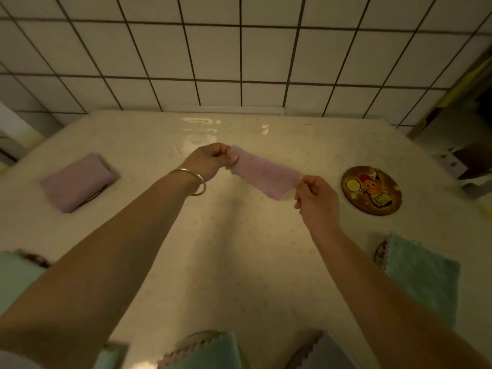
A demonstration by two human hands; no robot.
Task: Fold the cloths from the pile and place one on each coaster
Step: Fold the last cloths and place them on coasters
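Above the table (239, 249), both hands pinching pink cloth (262, 175) ends

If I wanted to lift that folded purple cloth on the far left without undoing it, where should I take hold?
Probably at a long edge of the folded purple cloth, coming down from above with the thumb under and the fingers over, so that all layers are pinched together. It lies flat as a thick oblong pad over a coaster whose rim just peeks out, so pinching a single corner could peel open the top layer.

Cream table (239, 262) (glossy) below a white tiled wall (239, 49).
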